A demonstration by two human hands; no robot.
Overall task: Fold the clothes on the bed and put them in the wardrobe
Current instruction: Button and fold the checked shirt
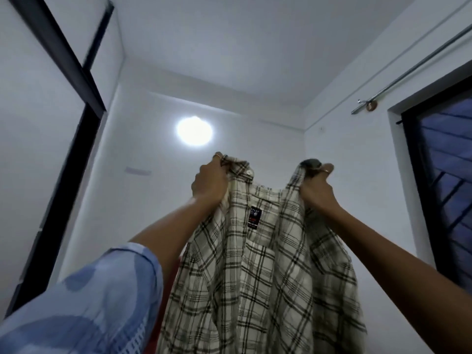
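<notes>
A cream shirt with dark checks [260,272] hangs open in front of me, held high with its inside label facing me. My left hand [210,181] grips the left side of the collar. My right hand [316,186] grips the right side of the collar, the fabric bunched in its fingers. Both arms are raised toward the ceiling. The shirt's lower part runs out of the bottom of the frame. The bed is out of view.
A white panel with a black frame [76,139] rises on the left. A dark window [444,185] with a curtain rod [408,70] above it is on the right. A round lamp [194,130] glows on the far wall.
</notes>
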